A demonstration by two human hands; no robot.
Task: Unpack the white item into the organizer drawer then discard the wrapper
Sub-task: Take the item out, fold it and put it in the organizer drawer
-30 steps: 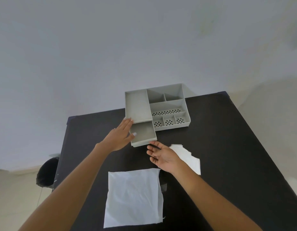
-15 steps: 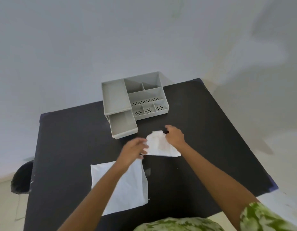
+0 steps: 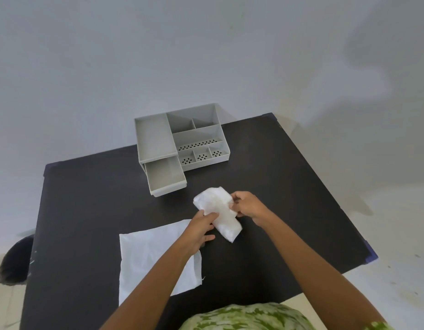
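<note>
dark bin (image 3: 13,264) on the floor, left of and below the table (image 3: 289,198). flat white cloth (image 3: 149,256) lies nearer the person than the drawer. drawer (image 3: 165,178) stands pulled out of the grey organizer (image 3: 182,139), nothing visible inside. left hand (image 3: 199,231) closed on the near end of the white packet (image 3: 218,210), just right of the drawer front; right hand (image 3: 248,206) pinches its far edge. risk noted: a hard tear may fling the contents onto the table or floor, missing the drawer; loose wrapper may be confused with the cloth.
</note>
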